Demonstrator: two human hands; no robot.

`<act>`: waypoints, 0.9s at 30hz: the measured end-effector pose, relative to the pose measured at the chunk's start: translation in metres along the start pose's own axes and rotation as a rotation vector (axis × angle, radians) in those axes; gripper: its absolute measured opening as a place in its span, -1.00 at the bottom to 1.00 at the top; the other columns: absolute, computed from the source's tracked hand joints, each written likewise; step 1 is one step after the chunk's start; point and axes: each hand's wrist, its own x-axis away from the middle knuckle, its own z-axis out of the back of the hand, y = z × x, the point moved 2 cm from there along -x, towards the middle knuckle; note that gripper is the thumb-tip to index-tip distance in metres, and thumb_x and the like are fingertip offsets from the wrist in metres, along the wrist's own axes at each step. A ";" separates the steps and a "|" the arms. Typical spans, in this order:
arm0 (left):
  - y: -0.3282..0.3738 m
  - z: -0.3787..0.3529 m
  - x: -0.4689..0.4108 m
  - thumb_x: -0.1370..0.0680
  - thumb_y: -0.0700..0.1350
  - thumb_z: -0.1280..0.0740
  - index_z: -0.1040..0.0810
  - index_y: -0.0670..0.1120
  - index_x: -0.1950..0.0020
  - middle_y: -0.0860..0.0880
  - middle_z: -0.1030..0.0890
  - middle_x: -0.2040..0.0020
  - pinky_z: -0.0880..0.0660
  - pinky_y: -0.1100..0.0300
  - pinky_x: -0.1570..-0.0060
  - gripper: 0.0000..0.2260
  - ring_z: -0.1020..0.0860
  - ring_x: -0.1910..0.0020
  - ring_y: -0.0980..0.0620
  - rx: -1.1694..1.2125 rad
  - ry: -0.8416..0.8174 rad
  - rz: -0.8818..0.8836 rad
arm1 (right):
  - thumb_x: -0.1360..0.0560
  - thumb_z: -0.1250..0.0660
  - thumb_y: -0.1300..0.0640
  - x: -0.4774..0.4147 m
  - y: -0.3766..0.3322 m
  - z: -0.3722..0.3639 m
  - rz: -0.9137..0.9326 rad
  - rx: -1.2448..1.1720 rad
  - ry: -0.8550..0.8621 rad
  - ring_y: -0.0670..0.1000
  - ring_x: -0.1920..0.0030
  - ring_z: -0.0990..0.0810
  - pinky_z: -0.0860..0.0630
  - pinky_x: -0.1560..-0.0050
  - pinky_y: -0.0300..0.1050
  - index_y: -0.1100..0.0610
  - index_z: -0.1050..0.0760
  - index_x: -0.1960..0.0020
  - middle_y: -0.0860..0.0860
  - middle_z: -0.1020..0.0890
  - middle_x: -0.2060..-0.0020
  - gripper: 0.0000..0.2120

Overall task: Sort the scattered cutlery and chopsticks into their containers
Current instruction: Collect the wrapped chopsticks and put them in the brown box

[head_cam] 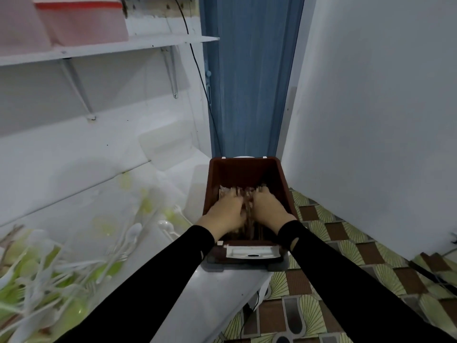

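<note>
A dark brown box (244,167) stands at the right end of the white counter (212,293) and holds a bundle of brown chopsticks (248,209). Both hands are inside it, palms down on the bundle. My left hand (226,212) presses the chopsticks from the left, and my right hand (268,206) presses them from the right. The fingers curl over the sticks and hide most of them. White and green plastic spoons and forks (49,273) lie scattered in a blurred pile at the counter's left.
The box rests on a grey base with a white panel (252,252) at its near end. A wall shelf (106,48) carries pink containers (81,23). A blue door (249,78) is behind the box, a white wall to the right, patterned floor (346,243) below.
</note>
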 end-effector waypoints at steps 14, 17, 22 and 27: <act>-0.213 0.074 0.249 -0.55 -0.07 -0.28 -0.55 0.17 0.15 0.10 -0.61 0.07 -0.54 0.11 0.10 -0.85 -0.58 0.16 0.09 0.228 0.432 0.449 | -0.58 -0.22 0.22 0.086 -0.225 -0.079 0.637 -0.344 -0.030 -0.04 -0.10 -0.51 -0.41 -0.09 -0.21 0.07 -0.58 -0.16 -0.04 -0.50 -0.09 -0.77; -0.256 0.061 0.318 -0.58 -0.10 -0.29 -0.61 0.03 0.05 0.05 -0.62 0.05 -0.48 0.19 0.13 -0.89 -0.56 0.17 0.12 0.232 0.438 0.550 | -0.59 -0.22 0.22 0.107 -0.264 -0.121 0.722 -0.359 -0.152 -0.07 -0.05 -0.50 -0.41 -0.02 -0.22 0.06 -0.59 -0.13 -0.04 -0.51 -0.08 -0.78; -0.299 0.026 0.418 -0.55 -0.04 -0.24 -0.65 -0.10 0.01 -0.05 -0.61 0.05 -0.53 0.08 0.07 -0.78 -0.59 0.09 -0.06 0.160 0.572 0.556 | -0.59 -0.22 0.19 0.145 -0.314 -0.183 0.808 -0.291 -0.292 0.02 -0.07 -0.52 -0.43 -0.02 -0.13 0.09 -0.59 -0.15 0.03 -0.53 -0.09 -0.78; -0.321 -0.004 0.473 -0.49 -0.08 -0.17 -0.67 -0.09 -0.01 -0.04 -0.62 -0.02 -0.55 0.04 -0.01 -0.71 -0.58 -0.01 -0.10 0.035 0.626 0.532 | -0.55 -0.17 0.19 0.180 -0.341 -0.230 0.912 -0.231 -0.306 0.10 -0.19 -0.47 -0.43 -0.21 -0.05 0.15 -0.61 -0.12 0.06 -0.56 -0.12 -0.72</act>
